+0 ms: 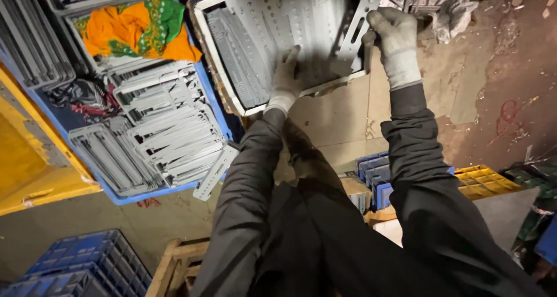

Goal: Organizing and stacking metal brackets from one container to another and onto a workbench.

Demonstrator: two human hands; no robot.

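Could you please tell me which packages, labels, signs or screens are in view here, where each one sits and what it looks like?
No labels, signs or screens show; only containers.
Metal tray: top centre, rectangular, pale rim, holding perforated metal strips; left hand rests on them, right hand grips one strip.
Blue bin: left, full of grey metal brackets, orange-green cloth on top.
Blue crates: bottom left, latticed.
Yellow crate: right, latticed.

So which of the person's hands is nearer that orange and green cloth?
The left hand. It rests in the tray of metal parts, right of the orange and green cloth; the right hand grips a perforated strip further right.
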